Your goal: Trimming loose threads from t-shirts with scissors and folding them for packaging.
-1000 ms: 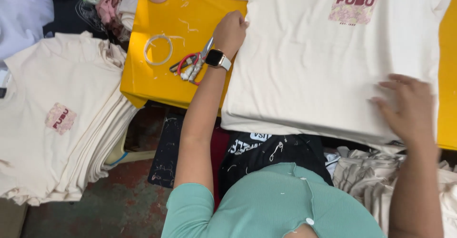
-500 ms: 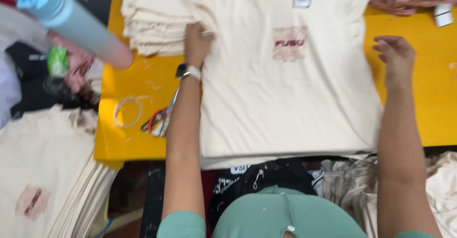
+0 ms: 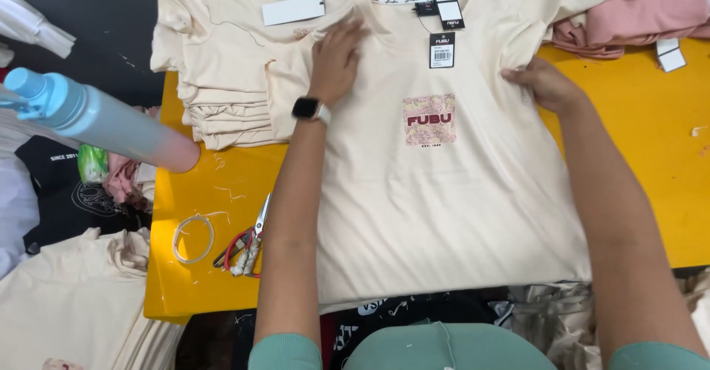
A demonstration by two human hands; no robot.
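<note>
The left hand [image 3: 336,59] lies flat, fingers spread, its grip closed on nothing, pressing the shoulder of the cream T-shirt [image 3: 436,192]. The right hand [image 3: 543,83] pinches the shirt's opposite sleeve edge. The shirt lies print-up on the yellow worktop [image 3: 651,163], its long axis running away from the person, collar at the far end. Left of the shirt lie scissors [image 3: 248,244] and a tape ring [image 3: 194,238].
</note>
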